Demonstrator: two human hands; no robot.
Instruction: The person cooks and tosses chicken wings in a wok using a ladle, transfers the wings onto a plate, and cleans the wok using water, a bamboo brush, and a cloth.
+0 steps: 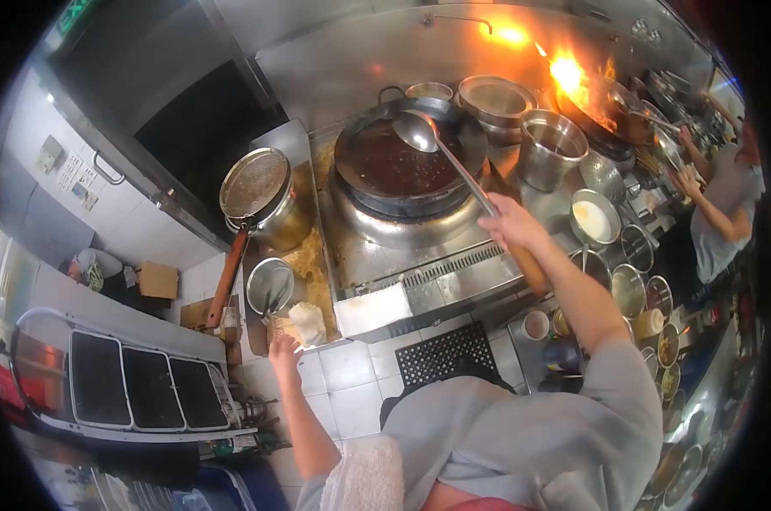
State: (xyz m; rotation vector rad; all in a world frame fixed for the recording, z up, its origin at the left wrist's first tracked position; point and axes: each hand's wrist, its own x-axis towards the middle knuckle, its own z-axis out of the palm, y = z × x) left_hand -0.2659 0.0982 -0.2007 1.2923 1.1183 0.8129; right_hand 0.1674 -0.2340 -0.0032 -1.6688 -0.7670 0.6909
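My right hand (515,223) is closed round the handle of a long metal ladle (417,131). The ladle's bowl is over the dark liquid in a large black wok (381,162) on the stove. My left hand (284,351) is low at the left, beside a crumpled white cloth (307,324) on the counter's end; its fingers look bent, but whether they hold anything is unclear. Just above that hand stands a metal pot (270,285) with dark utensils in it. A folded white cloth (373,307) lies on the stove's front edge.
A strainer (255,180) with a wooden handle rests on a pot at the left. Flames (570,75) rise from another wok (611,111), near a co-worker (726,204). Metal pots and bowls stand at the right; a step ladder (147,383) is lower left.
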